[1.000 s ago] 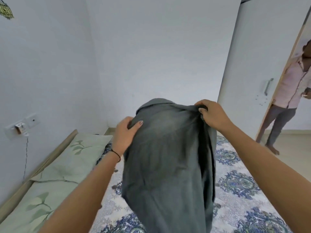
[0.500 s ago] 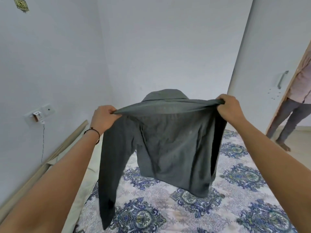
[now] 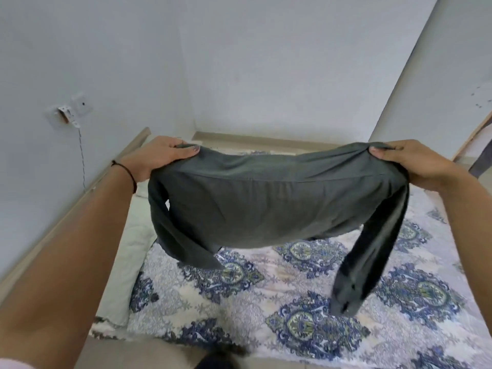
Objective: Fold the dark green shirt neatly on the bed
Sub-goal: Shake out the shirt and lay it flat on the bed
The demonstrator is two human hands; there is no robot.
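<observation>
The dark green shirt (image 3: 266,206) hangs spread wide in the air above the bed (image 3: 279,310), held by its two shoulders. My left hand (image 3: 157,158) grips the left shoulder and my right hand (image 3: 415,163) grips the right one. Both sleeves dangle down; the right sleeve's cuff reaches close to the patterned bedsheet. The shirt's body sags between my hands and its lower hem hovers over the sheet.
A pale green pillow (image 3: 133,251) lies along the bed's left side by the wooden bed frame (image 3: 53,233). A wall socket with a cable (image 3: 69,113) is on the left wall. A door frame (image 3: 476,137) stands at the right edge.
My hands have moved apart and down, stretching the shirt out wide and lowering it towards the bed. My view has tilted down; the person at the door is no longer visible.
</observation>
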